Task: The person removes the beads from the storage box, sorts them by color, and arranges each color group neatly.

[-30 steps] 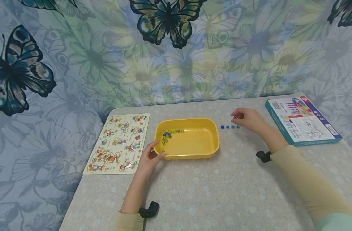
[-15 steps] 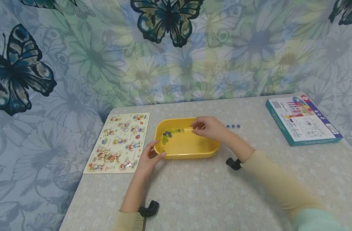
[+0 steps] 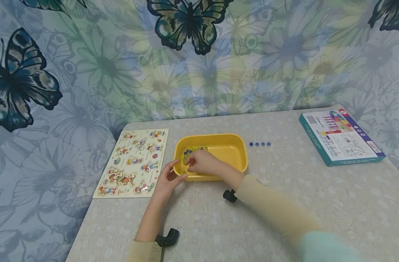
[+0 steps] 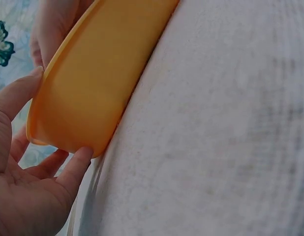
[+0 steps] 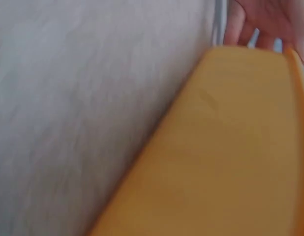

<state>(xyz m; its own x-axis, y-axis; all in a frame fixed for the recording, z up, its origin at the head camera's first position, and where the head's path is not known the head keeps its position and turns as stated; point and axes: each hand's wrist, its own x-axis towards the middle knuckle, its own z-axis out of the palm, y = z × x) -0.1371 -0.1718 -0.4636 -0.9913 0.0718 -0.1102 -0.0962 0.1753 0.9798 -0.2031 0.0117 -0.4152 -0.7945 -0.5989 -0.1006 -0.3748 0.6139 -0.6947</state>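
A yellow plastic tray stands mid-table in the head view. Small blue and yellow-green beads lie in its left part, some hidden behind my right hand. My left hand grips the tray's near left corner; the left wrist view shows the thumb on the rim and fingers against the outer wall. Inside the tray, my right hand is lowered beside the beads, its fingers loosely bent and no bead visible between them. Several blue beads form a short row on the table, right of the tray.
A sheet of cartoon stickers lies left of the tray, close to my left hand. A flat teal and white box rests at the right. Behind the table hangs a butterfly-and-flower backdrop.
My right hand has moved left, from above the row of blue beads into the tray by the loose beads. The left hand keeps its grip on the tray corner.
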